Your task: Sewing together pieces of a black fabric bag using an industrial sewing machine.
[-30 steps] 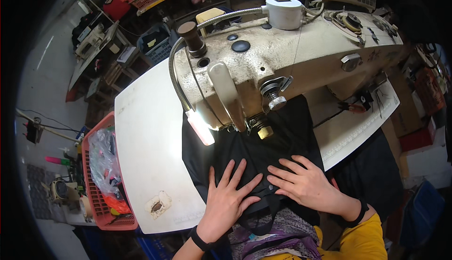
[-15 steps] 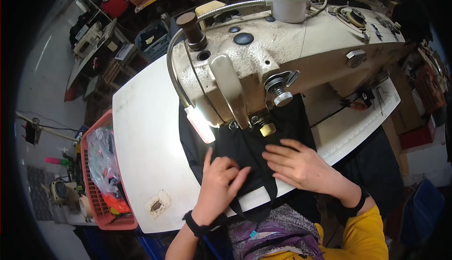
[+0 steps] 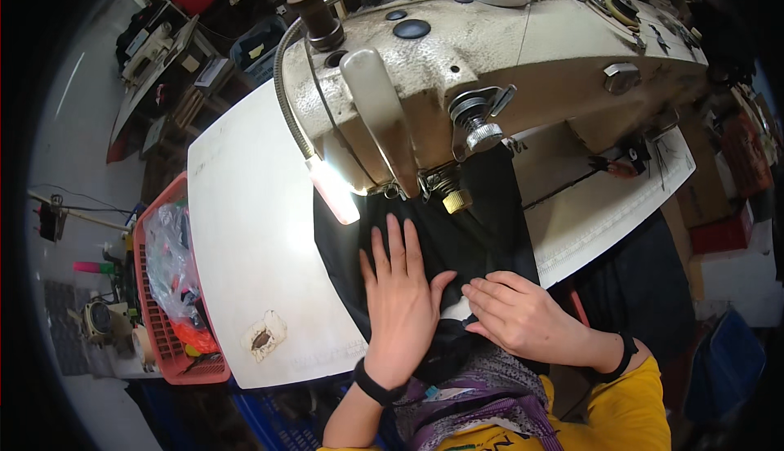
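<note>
- The fingers (image 3: pixel 395 248) of the left hand (image 3: pixel 403 308) lie spread and flat on the black fabric (image 3: pixel 474 234), pointing toward the needle area of the sewing machine (image 3: pixel 490 83); they press down and pinch nothing.
- The right hand (image 3: pixel 523 320) rests just beside the left, its fingers (image 3: pixel 482 292) laid close together and slightly curled, tips pressing a fold of the same fabric near the left thumb; whether they pinch the fold cannot be told.
- The black fabric lies on the white desk (image 3: pixel 253 230), running from under the machine's presser area back to the person's lap, where it drops over the desk's near edge.
- A lit lamp strip (image 3: pixel 333 191) glows on the underside of the machine head, just left of the fabric.
- A brass-coloured knob (image 3: pixel 457 201) hangs below the machine head, directly above the fabric and ahead of both hands.
- Each wrist carries a dark band (image 3: pixel 374 384).
- A red plastic basket (image 3: pixel 167 304) holding bags stands beside the desk's left edge, well apart from the hands.
- A worn, chipped patch (image 3: pixel 263 337) marks the desk surface left of the left forearm.
</note>
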Available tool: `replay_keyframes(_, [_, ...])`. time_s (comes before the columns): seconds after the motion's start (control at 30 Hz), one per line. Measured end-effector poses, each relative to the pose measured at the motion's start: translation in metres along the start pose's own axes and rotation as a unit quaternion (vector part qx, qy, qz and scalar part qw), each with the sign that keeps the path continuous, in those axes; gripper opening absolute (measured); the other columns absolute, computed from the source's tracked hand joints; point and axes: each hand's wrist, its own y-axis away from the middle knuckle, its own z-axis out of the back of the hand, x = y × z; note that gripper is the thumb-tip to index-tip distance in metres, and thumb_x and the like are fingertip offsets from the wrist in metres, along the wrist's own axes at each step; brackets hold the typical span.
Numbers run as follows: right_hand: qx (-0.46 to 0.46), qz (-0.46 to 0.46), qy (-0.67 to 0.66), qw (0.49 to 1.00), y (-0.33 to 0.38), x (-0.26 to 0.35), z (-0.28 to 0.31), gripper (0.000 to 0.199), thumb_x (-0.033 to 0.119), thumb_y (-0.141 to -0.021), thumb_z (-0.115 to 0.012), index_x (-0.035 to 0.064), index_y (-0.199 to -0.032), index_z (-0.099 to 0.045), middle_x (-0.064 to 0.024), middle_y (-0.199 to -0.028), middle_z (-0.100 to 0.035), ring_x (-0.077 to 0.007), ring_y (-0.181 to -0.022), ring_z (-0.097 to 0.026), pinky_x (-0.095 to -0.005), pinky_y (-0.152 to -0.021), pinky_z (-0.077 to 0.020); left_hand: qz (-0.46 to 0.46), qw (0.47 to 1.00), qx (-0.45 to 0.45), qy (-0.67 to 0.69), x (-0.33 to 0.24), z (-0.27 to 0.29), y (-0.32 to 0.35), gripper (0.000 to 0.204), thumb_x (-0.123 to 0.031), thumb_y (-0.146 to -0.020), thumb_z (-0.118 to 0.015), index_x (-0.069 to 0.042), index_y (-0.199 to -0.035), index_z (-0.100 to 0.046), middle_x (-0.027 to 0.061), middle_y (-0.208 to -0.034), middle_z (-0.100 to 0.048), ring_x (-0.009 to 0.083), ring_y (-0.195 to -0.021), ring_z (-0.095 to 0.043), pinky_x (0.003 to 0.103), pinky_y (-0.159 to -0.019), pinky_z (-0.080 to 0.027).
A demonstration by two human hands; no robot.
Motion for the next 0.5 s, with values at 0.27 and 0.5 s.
replay_keyframes(0.27, [-0.041,-0.012,-0.014,0.999,-0.003,0.000,-0.006,0.029,0.021,-0.087,-0.072,-0.0069,-0.095,-0.068,-0.0185,-0.102,-0.072,-0.0285,-0.101,-0.069,-0.0395,-0.096,-0.0513,-0.026,0.993,0.119,0.008,0.037,0.012,0.003,0.092,-0.049,-0.083,-0.070,-0.012,-0.157,-0.030,0.0123,-0.164,-0.026,0.0425,-0.148,-0.026,0.064,-0.109,-0.035])
replay_keyframes(0.5, [0.008,-0.005,0.035,0.999,-0.006,-0.002,-0.010,0.032,0.023,-0.089,-0.069,-0.0059,-0.104,-0.066,-0.0167,-0.107,-0.069,-0.0272,-0.107,-0.066,-0.0391,-0.100,-0.0477,-0.104,0.985,0.135,0.030,0.043,0.017,-0.002,0.080,-0.041,-0.085,-0.071,-0.009,-0.152,-0.041,0.0115,-0.163,-0.027,0.0365,-0.150,-0.025,0.068,-0.115,-0.022])
